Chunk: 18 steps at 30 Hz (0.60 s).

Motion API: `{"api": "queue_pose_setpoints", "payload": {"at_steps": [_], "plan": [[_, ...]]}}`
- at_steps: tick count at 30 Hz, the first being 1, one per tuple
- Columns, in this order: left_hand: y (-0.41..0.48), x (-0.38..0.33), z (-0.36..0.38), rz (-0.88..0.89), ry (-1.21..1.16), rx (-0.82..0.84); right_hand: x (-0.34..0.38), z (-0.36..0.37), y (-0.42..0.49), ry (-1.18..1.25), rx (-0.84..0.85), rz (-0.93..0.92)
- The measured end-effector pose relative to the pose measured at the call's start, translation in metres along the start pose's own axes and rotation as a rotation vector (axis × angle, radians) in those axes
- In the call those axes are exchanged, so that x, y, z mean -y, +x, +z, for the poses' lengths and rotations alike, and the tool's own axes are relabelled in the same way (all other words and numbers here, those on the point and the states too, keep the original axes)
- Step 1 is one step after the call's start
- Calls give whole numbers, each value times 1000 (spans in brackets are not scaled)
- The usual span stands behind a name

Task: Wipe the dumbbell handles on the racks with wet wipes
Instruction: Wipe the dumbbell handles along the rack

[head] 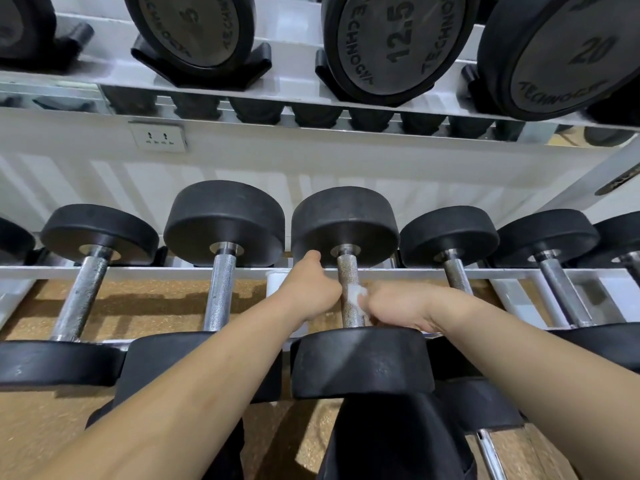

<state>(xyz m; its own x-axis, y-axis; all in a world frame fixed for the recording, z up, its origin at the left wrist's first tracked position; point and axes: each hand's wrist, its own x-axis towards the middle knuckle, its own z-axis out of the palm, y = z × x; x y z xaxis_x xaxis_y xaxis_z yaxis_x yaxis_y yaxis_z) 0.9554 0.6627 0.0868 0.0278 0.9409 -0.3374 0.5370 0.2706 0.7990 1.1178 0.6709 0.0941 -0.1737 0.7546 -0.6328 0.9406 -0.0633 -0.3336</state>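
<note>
**Head view: wipe pinching against the middle handle**

Head camera is looking down on the lower rack (138,273), where the dumbbell (346,220) is lying in the row, neighbours close on both sides. The right hand (398,304) is curling round a white wet wipe (356,295) and pressing it to the right side of the knurled handle (348,271). The left hand (310,289) is sitting fisted against the handle's left side; its fingers are hiding, so I cannot tell whether they are wrapping the bar. A 12.5 dumbbell (398,39) is resting on the shelf above.
</note>
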Motion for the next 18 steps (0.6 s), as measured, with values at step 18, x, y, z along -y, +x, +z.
{"api": "queue_pose_setpoints", "payload": {"at_steps": [18], "plan": [[-9, 9, 4, 111, 81, -84, 23, 9, 18, 680, -344, 29]]}}
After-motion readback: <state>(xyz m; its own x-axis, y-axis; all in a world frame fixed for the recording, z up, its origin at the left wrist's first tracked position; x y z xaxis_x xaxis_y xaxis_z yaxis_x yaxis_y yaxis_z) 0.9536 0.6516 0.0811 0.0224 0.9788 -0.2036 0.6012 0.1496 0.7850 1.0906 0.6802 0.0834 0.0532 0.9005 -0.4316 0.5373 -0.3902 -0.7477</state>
